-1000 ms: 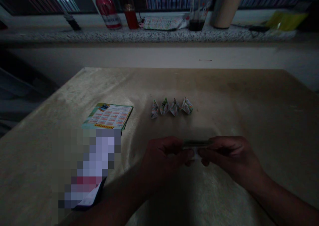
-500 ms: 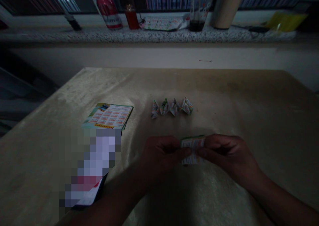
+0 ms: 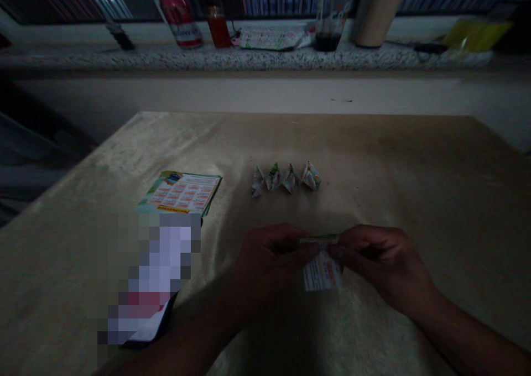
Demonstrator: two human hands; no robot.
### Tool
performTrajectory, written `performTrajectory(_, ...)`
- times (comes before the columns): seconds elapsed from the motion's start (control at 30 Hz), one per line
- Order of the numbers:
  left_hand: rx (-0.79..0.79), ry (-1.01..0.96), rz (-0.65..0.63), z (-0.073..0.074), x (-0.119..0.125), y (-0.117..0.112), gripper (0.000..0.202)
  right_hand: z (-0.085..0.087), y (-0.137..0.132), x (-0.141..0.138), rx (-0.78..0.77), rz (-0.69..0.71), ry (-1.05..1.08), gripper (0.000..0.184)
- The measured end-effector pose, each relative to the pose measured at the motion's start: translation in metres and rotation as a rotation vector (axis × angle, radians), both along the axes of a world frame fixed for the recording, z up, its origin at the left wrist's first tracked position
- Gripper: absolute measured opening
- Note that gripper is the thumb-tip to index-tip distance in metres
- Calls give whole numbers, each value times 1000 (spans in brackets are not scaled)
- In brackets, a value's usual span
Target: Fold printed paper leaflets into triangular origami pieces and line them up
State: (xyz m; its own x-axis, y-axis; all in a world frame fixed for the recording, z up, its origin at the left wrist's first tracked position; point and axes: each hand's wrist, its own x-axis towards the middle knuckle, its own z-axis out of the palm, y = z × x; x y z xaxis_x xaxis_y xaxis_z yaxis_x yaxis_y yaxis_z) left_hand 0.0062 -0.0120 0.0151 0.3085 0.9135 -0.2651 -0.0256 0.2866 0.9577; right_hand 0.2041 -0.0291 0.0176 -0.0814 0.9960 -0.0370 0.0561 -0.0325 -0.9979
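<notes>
One small white printed-paper rectangle (image 3: 322, 275) at lower centre of the frame

The paper rectangle bears dark text lines and orange-red blocks, with a narrow green-edged band along its top. The person's left hand (image 3: 269, 260) and right hand (image 3: 379, 254) pinch its upper part from either side, thumbs in front and close together; its lower part reaches below the thumbs. Near the frame's centre, four pointed folded printed-paper pieces (image 3: 290, 179) form a row. At left lie one green-and-white printed-card stack (image 3: 182, 192), its sheets uncountable, and one dark-edged, pixelated phone (image 3: 149, 287).
</notes>
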Motion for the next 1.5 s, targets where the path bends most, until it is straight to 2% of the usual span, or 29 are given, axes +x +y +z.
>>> performTrajectory(0.13,-25,-11,23,0,1,1,11,-1,-1,-1,28,-30,-11,4)
performTrajectory(0.43,4,1,-13,0,1,0,12,-1,-1,-2,29,-24,-18,5)
performTrajectory(0.57,81,61,-11,1,2,-2,9,-1,-1,-1,43,-1,-39,8)
performTrajectory(0.67,59,35,-8,2,3,-2,10,0,-1,-1,42,-24,-53,9)
performTrajectory(0.8,-23,-45,-44,0,2,-1,30,-1,2,1,28,-75,2,9)
performTrajectory(0.9,2,-44,-16,-3,1,1,14,-4,6,5,-31,-61,104,12)
performTrajectory(0.97,8,-48,41,-3,0,3,12,-6,7,6,-32,-46,141,18)
performTrajectory(1.03,-18,-71,100,-2,0,6,13,-7,6,7,28,-50,86,21)
performTrajectory(1.13,-93,-100,148,-1,1,10,23,-9,2,7,271,-34,-137,28)
performTrajectory(1.23,-135,-111,136,0,0,10,45,-8,0,8,547,34,-346,27)
performTrajectory(1.3,-82,-69,128,2,-1,9,44,-5,-1,9,611,32,-396,21)
performTrajectory(1.4,138,71,153,5,-4,6,27,0,0,8,454,-29,-347,11)
performTrajectory(1.5,288,139,72,5,-6,2,25,1,1,7,213,-63,-246,4)
